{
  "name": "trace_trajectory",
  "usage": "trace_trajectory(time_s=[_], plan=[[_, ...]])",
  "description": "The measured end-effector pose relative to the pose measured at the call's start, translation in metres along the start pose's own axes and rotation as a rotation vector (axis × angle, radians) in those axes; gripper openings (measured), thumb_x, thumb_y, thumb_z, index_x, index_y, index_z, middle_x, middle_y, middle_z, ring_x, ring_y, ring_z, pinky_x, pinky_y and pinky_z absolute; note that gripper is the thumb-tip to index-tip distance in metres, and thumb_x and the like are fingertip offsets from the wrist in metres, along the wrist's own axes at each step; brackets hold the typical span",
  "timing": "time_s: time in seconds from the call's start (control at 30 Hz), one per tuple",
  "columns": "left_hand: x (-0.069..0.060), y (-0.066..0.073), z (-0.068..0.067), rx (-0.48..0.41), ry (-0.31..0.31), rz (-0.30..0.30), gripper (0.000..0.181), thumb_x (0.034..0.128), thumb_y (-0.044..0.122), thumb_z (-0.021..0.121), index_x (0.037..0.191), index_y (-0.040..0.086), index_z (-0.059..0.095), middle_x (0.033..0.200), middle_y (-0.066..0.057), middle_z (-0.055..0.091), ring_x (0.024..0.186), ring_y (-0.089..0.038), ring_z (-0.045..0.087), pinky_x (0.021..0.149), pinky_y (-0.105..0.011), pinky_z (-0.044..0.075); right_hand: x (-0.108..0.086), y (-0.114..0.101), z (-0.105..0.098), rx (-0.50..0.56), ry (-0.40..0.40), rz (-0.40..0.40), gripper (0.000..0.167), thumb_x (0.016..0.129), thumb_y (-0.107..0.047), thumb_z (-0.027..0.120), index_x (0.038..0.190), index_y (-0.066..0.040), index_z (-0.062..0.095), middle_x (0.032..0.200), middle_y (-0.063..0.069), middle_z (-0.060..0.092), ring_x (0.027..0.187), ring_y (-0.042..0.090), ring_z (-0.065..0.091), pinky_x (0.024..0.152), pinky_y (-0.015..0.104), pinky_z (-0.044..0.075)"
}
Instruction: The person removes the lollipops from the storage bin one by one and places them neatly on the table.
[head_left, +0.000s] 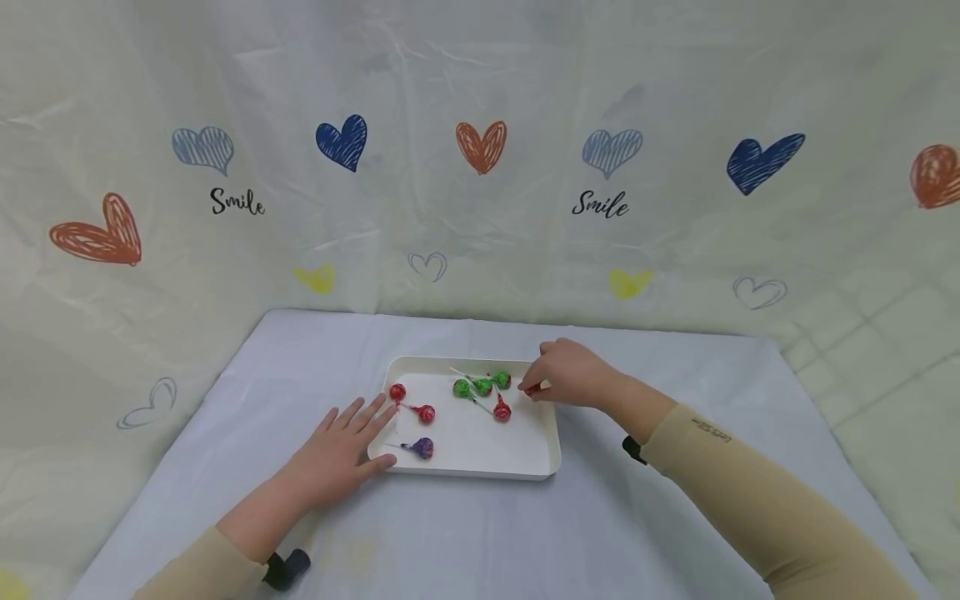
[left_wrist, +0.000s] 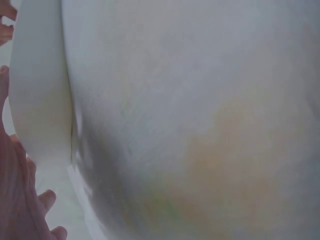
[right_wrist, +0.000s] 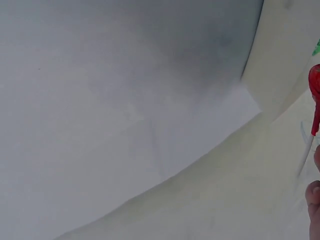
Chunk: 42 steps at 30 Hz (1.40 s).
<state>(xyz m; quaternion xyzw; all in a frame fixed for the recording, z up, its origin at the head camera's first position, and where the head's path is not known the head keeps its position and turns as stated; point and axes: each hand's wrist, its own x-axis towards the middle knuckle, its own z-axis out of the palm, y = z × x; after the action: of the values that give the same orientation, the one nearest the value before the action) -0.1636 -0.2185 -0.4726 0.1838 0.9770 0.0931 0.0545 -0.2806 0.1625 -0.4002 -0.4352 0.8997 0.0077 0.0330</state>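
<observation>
In the head view, a white tray holds red lollipops, green lollipops and a purple one. My left hand lies with fingers spread over the tray's left edge. The left wrist view shows part of that hand against the tray wall. At the tray's upper right corner, my right hand pinches a red lollipop, mostly covered by the fingers. A red lollipop and its white stick appear by the right hand's fingertips in the right wrist view.
The tray stands on a table with a pale cloth. Behind it hangs a pale sheet printed with hearts and "Smile". Black wrist straps show at both wrists.
</observation>
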Motion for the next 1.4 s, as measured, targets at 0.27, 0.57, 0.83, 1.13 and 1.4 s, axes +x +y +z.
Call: trace_trajectory(time_s=[0.27, 0.57, 0.83, 1.13, 1.4], plan=[[-0.002, 0.002, -0.002, -0.001, -0.016, -0.006, 0.081, 0.0939, 0.064, 0.050, 0.159, 0.024, 0.024, 0.166, -0.002, 0.017, 0.150, -0.037, 0.016, 0.118, -0.062, 0.010, -0.027, 0.006, -0.005, 0.028, 0.056, 0.048, 0.023, 0.083, -0.027, 0.082, 0.105, -0.025, 0.080, 0.096, -0.019, 0.073, 0.067, 0.008, 0.039, 0.062, 0.026, 0.033], [-0.004, 0.002, -0.003, 0.006, -0.019, -0.015, 0.081, 0.0931, 0.064, 0.052, 0.159, 0.024, 0.025, 0.165, -0.003, 0.019, 0.150, -0.037, 0.016, 0.117, -0.063, 0.011, -0.063, 0.023, 0.004, 0.083, 0.106, 0.098, 0.024, 0.082, -0.026, 0.082, 0.106, -0.025, 0.080, 0.094, -0.023, 0.072, 0.067, 0.005, 0.038, 0.063, 0.025, 0.034], [-0.003, -0.001, 0.000, 0.015, -0.014, -0.006, 0.083, 0.0923, 0.069, 0.047, 0.159, 0.024, 0.025, 0.165, -0.003, 0.018, 0.150, -0.037, 0.016, 0.117, -0.063, 0.011, -0.082, 0.024, 0.024, 0.123, 0.038, 0.171, 0.023, 0.081, -0.030, 0.082, 0.104, -0.027, 0.081, 0.081, -0.025, 0.066, 0.064, 0.007, 0.037, 0.060, 0.025, 0.033], [-0.002, -0.002, 0.000, 0.022, -0.008, 0.005, 0.088, 0.0899, 0.078, 0.036, 0.159, 0.025, 0.023, 0.166, -0.002, 0.017, 0.150, -0.036, 0.016, 0.117, -0.062, 0.010, -0.091, 0.020, 0.039, 0.093, 0.026, 0.128, 0.018, 0.081, -0.034, 0.082, 0.098, -0.027, 0.081, 0.075, -0.023, 0.063, 0.062, 0.003, 0.039, 0.064, 0.026, 0.037], [0.000, 0.000, -0.002, 0.024, -0.004, 0.013, 0.084, 0.0922, 0.072, 0.043, 0.159, 0.024, 0.024, 0.165, -0.002, 0.018, 0.150, -0.037, 0.017, 0.117, -0.062, 0.011, -0.091, 0.024, 0.039, 0.165, 0.014, 0.116, 0.023, 0.082, -0.033, 0.081, 0.102, -0.021, 0.080, 0.083, -0.021, 0.070, 0.071, 0.004, 0.059, 0.074, 0.034, 0.049]])
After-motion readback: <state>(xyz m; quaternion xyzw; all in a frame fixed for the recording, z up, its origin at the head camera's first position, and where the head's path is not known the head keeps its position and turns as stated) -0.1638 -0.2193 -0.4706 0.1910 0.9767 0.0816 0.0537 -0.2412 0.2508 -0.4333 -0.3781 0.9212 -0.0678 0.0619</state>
